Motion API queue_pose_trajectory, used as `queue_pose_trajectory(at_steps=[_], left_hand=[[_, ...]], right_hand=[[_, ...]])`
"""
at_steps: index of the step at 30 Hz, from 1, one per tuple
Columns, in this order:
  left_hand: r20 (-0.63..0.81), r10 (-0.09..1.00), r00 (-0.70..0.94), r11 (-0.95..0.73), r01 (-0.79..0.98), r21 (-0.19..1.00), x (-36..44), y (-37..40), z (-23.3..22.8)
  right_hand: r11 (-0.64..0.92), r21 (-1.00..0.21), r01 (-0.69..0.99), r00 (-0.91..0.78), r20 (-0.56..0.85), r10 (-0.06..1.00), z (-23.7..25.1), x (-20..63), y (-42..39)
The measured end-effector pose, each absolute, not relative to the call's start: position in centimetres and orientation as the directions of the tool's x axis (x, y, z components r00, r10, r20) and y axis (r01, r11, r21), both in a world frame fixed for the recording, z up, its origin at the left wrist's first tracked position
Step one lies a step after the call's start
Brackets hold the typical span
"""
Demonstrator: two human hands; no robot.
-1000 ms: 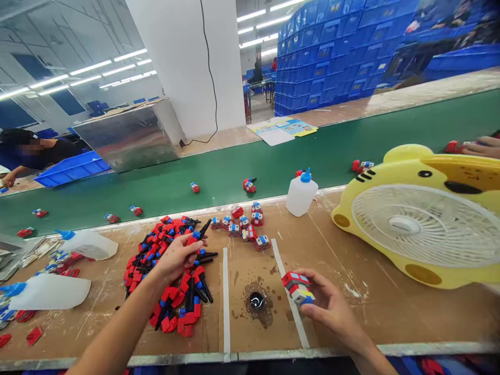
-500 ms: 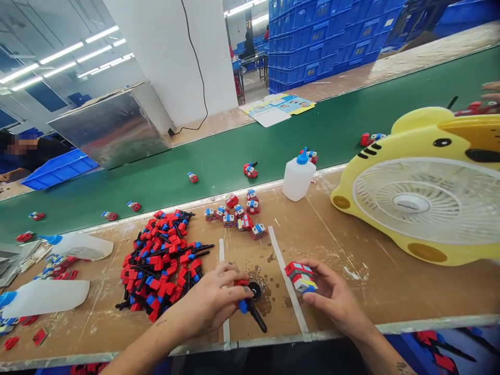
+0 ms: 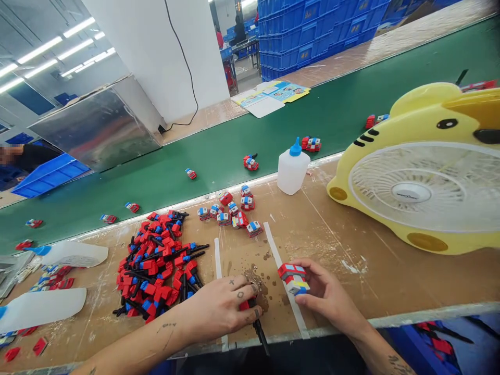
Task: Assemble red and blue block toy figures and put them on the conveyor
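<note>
The left hand [image 3: 226,308] is curled shut around a small red-and-blue plastic piece with a thin black rod [image 3: 258,328], its fingertips pressed down at the dark stained spot [image 3: 255,289] on the brown cardboard-covered bench [image 3: 351,245]; half a second ago the same hand was there with the blue collar of the piece showing, and now the fingers cover most of it, leaving only the black rod sticking out toward the near edge of the bench. A second ago that hand was up at the heap of red, blue and black loose parts [image 3: 158,263], picking from its top. The right hand [image 3: 324,294] is partly closed, thumb and fingers gripping a small red, white, yellow and blue toy block vehicle [image 3: 294,278] just right of the white tape strip [image 3: 283,278]; it has kept much the same hold and place through all three moments. Behind the hands lie a cluster of finished small toy vehicles [image 3: 232,211], a white squeeze bottle with a blue nozzle [image 3: 292,166] and a yellow cartoon-faced desk fan with a white grille [image 3: 422,182]. The view has dipped and swung since earlier, so the green conveyor belt [image 3: 219,156] with its scattered toys sits higher in the picture.
</note>
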State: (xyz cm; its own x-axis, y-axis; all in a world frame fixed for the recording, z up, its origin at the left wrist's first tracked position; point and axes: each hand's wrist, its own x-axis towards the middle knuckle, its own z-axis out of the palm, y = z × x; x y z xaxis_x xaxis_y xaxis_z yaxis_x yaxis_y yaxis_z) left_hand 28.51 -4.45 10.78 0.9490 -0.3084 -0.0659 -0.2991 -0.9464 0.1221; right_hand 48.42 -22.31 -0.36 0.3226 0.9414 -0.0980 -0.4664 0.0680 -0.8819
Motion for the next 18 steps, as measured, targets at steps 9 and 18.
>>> queue_pose_trajectory(at_steps=[9,18], left_hand=[[-0.054,0.507,0.86,-0.32,0.247,0.915,26.4,-3.7,8.7],[0.067,0.643,0.763,-0.304,0.174,0.937,28.0,-4.3,6.7]], right_hand=[[0.026,-0.993,-0.114,0.288,-0.008,0.958,1.1,46.1,-20.4],[0.116,-0.907,0.405,0.262,0.237,0.936,4.0,45.9,-17.1]])
